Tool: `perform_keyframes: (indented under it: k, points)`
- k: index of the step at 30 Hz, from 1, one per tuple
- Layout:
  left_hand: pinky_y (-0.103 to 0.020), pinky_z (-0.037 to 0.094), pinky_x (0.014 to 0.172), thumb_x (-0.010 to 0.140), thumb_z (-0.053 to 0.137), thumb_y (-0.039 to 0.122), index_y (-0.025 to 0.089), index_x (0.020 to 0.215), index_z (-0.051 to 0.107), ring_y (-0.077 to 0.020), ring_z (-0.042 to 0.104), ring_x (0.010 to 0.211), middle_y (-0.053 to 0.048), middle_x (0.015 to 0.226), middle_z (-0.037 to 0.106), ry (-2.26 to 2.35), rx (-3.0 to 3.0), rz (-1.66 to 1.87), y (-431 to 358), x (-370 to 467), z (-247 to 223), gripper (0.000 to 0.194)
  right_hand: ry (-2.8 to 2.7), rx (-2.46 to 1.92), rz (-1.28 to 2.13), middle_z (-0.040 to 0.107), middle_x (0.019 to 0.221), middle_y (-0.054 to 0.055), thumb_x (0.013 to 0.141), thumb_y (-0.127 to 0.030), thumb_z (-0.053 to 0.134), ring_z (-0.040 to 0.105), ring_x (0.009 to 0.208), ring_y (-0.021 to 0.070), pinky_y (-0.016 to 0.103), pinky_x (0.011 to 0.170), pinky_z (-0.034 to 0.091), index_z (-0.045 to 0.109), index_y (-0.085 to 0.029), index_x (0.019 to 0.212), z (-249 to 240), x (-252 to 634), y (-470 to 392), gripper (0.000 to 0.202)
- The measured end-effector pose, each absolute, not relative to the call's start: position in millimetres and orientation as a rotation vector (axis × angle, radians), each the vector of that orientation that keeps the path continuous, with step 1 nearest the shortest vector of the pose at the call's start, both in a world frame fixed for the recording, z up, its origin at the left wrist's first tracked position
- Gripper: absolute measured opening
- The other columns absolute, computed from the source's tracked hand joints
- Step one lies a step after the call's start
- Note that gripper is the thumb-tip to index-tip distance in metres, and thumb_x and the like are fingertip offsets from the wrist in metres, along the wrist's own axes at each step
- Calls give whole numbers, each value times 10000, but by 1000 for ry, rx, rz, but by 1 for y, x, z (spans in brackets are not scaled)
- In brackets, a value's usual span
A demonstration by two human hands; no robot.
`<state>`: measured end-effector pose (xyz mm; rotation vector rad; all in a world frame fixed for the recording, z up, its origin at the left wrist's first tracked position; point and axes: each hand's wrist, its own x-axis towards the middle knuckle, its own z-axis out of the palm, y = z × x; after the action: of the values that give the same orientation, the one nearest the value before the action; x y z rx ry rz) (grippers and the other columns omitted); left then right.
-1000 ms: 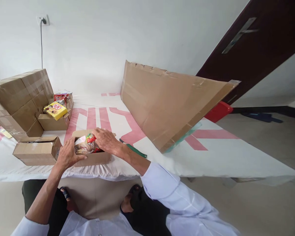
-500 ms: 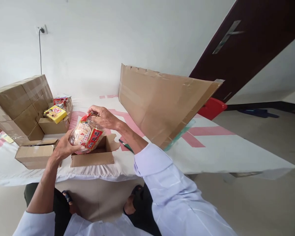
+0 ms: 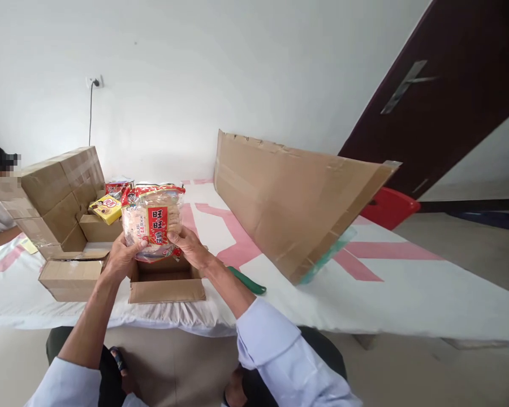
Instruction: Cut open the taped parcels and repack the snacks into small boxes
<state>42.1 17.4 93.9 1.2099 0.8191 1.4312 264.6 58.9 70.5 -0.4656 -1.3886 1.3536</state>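
Observation:
Between my two hands I hold a clear and red bag of rice crackers (image 3: 155, 220), upright with its printed front facing me. My left hand (image 3: 125, 254) grips its lower left side, thumb on the front. On the lower right side my right hand (image 3: 190, 247) is closed in the same way. Just below the bag stands an open cardboard box (image 3: 167, 291) with its flaps apart; its dark inside shows in part. A green-handled tool (image 3: 248, 281) lies right of the box, partly hidden by my right forearm.
Left are a closed small carton (image 3: 70, 280), stacked cartons (image 3: 53, 198) and a yellow snack box (image 3: 107, 209) on an open carton. A large cardboard panel (image 3: 288, 203) stands to the right, a red stool (image 3: 392, 209) behind it. Another person's arm (image 3: 8, 234) shows far left.
The bag has turned from tilted to upright and been raised, its front now towards me. My right hand has moved from its top to its lower right side. The view has shifted.

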Motion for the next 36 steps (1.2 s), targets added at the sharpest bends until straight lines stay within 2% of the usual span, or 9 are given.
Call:
perform_keyframes:
  k: [4,8,12,16,23,33,36]
  points:
    - [-334,678,721,608,1090,384,138,1116,779,-258,828,800,-111,991,860,793,1214,1192,52,24,81,645,-1228,-493,1457,836,1135,43,691,-688,979,765,1112,289,448,1032,614,761,-255,1146,56,250,92,664]
    - [-270,662,672,559,1074,225,134,931,758,-192,789,712,-70,868,842,861,1081,1263,83,13,63,496,-1200,-569,1482,845,1045,50,599,-606,1039,778,1029,263,399,973,621,748,-221,1058,41,244,126,666]
    - [-283,672,675,594,1029,128,116,943,762,-212,803,734,-76,824,831,919,1025,1257,102,13,49,439,-1197,-615,1519,845,938,37,576,-636,1024,792,951,260,421,940,621,738,-220,997,19,240,142,657]
    - [-311,694,709,595,1005,57,110,941,771,-240,820,782,-83,827,833,960,984,1238,114,13,47,421,-1184,-635,1510,847,950,52,601,-671,997,788,1026,280,443,976,612,743,-228,995,8,239,151,645]
    - [-292,689,697,632,972,17,99,963,781,-228,814,767,-82,818,830,996,939,1254,123,14,49,390,-1199,-672,1506,841,993,83,659,-622,980,765,1132,327,475,997,606,750,-239,967,5,239,164,543]
    - [-310,689,709,607,995,75,109,967,784,-251,823,800,-96,860,847,994,969,1262,111,15,48,418,-1216,-639,1531,839,1012,74,608,-603,1011,758,1160,329,481,1015,606,738,-244,996,5,241,152,594]
    - [-320,684,702,575,1017,117,112,957,779,-253,817,780,-96,847,844,984,991,1276,102,15,48,449,-1228,-616,1536,838,1021,62,572,-538,1038,761,1146,319,464,1021,605,737,-240,1012,7,243,141,611]
